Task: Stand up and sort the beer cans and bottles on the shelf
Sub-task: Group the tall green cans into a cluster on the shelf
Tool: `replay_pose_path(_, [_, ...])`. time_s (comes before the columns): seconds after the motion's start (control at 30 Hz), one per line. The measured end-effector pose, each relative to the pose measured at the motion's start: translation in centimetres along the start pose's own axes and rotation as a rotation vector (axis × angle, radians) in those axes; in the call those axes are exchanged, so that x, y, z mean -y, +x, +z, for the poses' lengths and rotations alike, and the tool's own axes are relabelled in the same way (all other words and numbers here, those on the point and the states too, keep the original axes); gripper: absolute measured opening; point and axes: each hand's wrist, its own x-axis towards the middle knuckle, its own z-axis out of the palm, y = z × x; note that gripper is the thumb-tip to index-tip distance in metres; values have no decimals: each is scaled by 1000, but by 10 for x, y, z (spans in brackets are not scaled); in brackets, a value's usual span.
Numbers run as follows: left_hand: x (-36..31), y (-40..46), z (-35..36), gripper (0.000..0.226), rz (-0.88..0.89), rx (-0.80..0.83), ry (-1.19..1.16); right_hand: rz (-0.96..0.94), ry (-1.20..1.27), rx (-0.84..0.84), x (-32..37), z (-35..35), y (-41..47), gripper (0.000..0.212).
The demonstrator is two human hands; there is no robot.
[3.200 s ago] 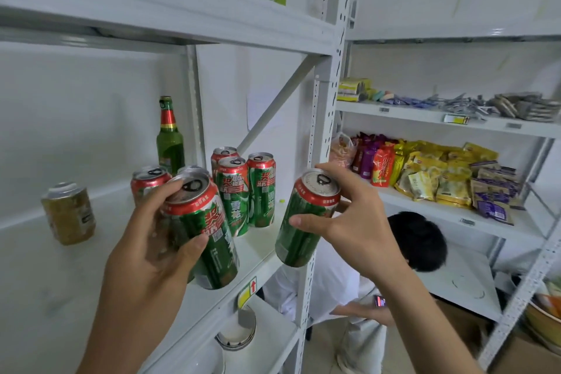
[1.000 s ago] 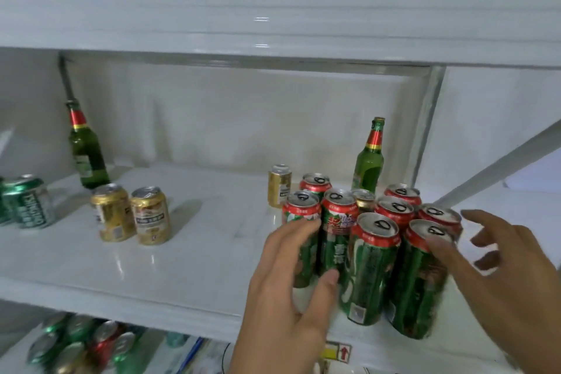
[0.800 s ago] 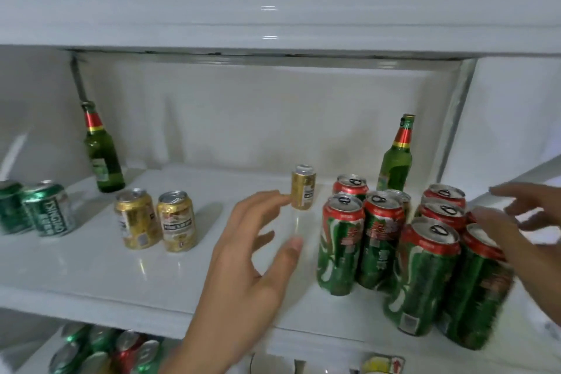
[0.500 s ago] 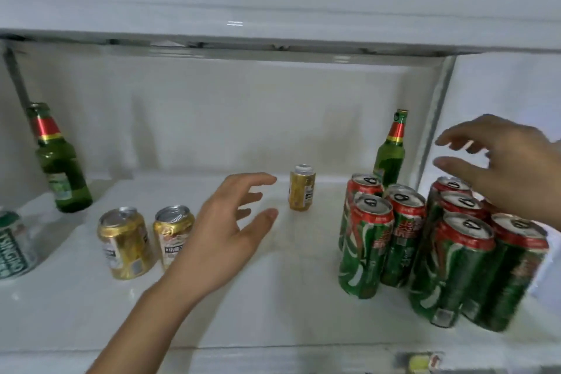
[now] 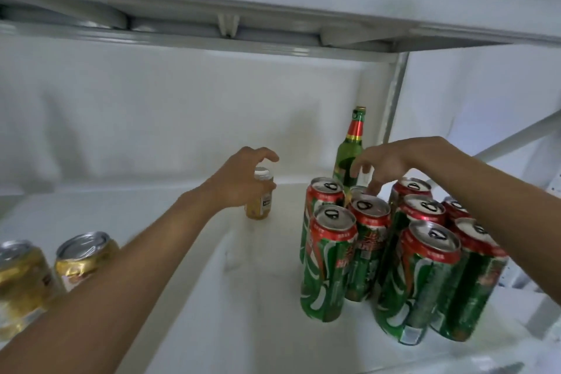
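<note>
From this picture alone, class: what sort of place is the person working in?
Probably a shop or stockroom: a white metal shelf holds many identical green cans, gold cans and a green bottle, with another shelf above.

The white shelf (image 5: pixel 212 297) carries everything here, its glossy board running back to a white rear wall. Taking the green bottle (image 5: pixel 349 152) at the back right corner as the landmark: it stands upright, and directly in front of it a cluster of tall green-and-red cans (image 5: pixel 394 261) stands upright, packed close together and reaching toward the shelf's front edge. To the left of the bottle, apart from the cluster, a small gold can (image 5: pixel 259 202) stands alone. Far to the bottle's left and nearer the front edge, two gold cans (image 5: pixel 45 270) stand side by side.
</note>
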Motion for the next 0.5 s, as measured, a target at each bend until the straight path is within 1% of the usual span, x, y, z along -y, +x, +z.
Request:
replay_pose_path(0.07, [8,29,7,59,-37,75,105,14,-21,75,-2,3,19,73])
replay_pose_path(0.13, [16,54,15,71,-68,179,212,5,-37,127,-2,7,35,72])
replay_pose_path(0.2, [24,72,21,83,-105,275,306,-30,-43,174,-2,13,49,66])
replay_pose_path(0.27, [31,86,26,90,-124,323,399,-80,-59,207,-1,19,58,58])
replay_pose_path(0.37, [43,99,32,92,-147,339,490,-123,-71,224,-1,29,69,42])
replay_pose_path(0.43, [50,104,36,85,-161,319,477,-139,-87,201,-2,29,69,34])
replay_pose_path(0.5, [54,104,37,76,-142,288,437,-148,-68,206,-3,28,66,42])
